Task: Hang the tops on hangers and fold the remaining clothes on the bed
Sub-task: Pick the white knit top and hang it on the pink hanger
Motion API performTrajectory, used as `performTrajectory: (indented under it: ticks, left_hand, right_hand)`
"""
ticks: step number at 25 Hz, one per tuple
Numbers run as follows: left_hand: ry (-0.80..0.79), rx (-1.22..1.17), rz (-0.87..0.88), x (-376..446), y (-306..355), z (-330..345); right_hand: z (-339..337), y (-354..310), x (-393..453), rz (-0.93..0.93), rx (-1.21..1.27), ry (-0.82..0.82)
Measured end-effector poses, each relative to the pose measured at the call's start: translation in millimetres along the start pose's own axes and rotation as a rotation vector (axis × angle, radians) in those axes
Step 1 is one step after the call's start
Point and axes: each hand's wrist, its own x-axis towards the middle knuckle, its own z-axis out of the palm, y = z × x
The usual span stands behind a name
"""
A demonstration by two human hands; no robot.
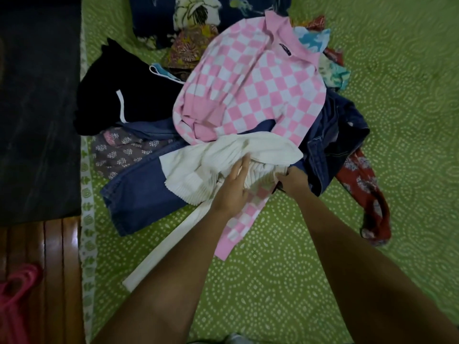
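- Bed (323, 256), green dotted cover; clothes pile at centre.
- White ribbed top (223, 155) on near edge of pile, over blue jeans (141, 194).
- Pink checked sweater (248, 88) just behind it.
- Left hand (232, 187): fingers straight, resting on white top.
- Right hand (294, 181): appears to pinch the white fabric; fingertips hidden.
- Pink hangers (17, 291) near left, on wooden floor.
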Motion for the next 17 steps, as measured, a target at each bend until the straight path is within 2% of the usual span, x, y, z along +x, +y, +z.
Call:
performTrajectory:
  ticks: [2,4,7,8,10,12,14,17]
  left_hand:
    - [0.014,0.054,0.023,-4,1,-10]
    - [-0.059,0.088,0.047,-10,2,-20]
    - [-0.146,0.077,0.007,-22,20,-40]
    - [-0.171,0.082,-0.036,-26,32,-46]
    - [-0.192,0.066,-0.102,-38,64,-65]
    - [-0.096,-0.071,-0.145,-54,100,-95]
    - [0.044,-0.09,-0.139,-71,129,-133]
    - [0.185,0.023,-0.107,-105,163,-210]
  right_hand:
    - [-3,-7,-7,-0.033,-0.137,0.065]
    - [-8,-18,-27,-0.059,-0.319,0.128]
    - [-29,-48,-66,-0.158,-0.353,0.046]
    - [-44,-65,-81,-0.19,-0.274,-0.028]
    - [-80,-101,-116,-0.189,0.071,-0.206]
    - [-125,-137,-164,-0.209,0.393,-0.337]
    - [-174,-167,-213,-0.312,0.535,-0.33]
    - [-240,-197,-283,-0.458,0.592,-0.237]
